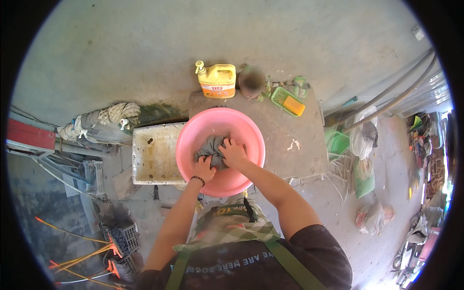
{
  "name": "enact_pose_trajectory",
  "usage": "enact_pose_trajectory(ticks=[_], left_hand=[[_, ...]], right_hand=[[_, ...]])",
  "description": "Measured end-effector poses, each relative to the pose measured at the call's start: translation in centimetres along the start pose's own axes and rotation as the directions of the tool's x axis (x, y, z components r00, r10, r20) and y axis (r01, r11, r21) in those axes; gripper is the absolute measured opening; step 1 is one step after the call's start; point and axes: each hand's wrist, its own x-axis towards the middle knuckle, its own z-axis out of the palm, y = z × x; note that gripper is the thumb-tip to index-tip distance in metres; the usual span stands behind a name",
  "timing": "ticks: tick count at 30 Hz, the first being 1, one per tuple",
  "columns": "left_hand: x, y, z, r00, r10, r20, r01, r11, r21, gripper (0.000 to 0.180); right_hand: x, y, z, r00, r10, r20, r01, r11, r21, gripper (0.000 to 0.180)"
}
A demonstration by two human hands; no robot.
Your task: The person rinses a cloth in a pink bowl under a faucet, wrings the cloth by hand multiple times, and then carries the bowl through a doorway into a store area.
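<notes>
A round pink basin (256,140) stands at the front left part of a grey tabletop. Inside it lies a crumpled dark grey cloth (211,147), which looks damp. My left hand (204,170), with a dark bead bracelet at the wrist, grips the cloth's near left side with bent fingers. On its right side, my right hand (233,152) has its fingers curled into the same cloth. Parts of the fingertips are hidden in the folds.
Behind the basin stand a yellow pump jug (217,81) and a dark round pot (252,81). A green tray (282,99) holds a yellow-orange block (293,105). Left of the basin is a dirty white sink (157,152). Orange-handled tools (113,249) lie lower left, bags (365,176) at right.
</notes>
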Motion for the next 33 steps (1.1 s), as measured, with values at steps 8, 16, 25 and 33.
enact_pose_trajectory(ticks=[8, 16, 25, 33], left_hand=[[1.4, 3.3, -0.9, 0.836, -0.523, 0.166, 0.358, 0.291, -0.887, 0.055], [5.6, -3.2, 0.2, 0.940, 0.332, 0.076, 0.266, -0.578, -0.771, 0.049], [4.2, 0.1, -0.2, 0.891, -0.131, 0.436, 0.374, -0.335, -0.865, 0.042], [1.2, -0.7, -2.7, 0.765, -0.506, 0.398, 0.511, 0.100, -0.854, 0.055]], right_hand=[[2.5, -2.1, 5.2, 0.880, 0.472, -0.061, -0.174, 0.437, 0.882, 0.055], [-0.7, -10.9, -10.5, 0.991, 0.132, -0.029, 0.013, 0.121, 0.993, 0.034], [5.6, -5.0, -2.6, 0.965, 0.193, -0.177, -0.107, 0.907, 0.408, 0.027], [2.4, 1.3, 3.5, 0.863, 0.324, -0.388, -0.066, 0.833, 0.549, 0.045]])
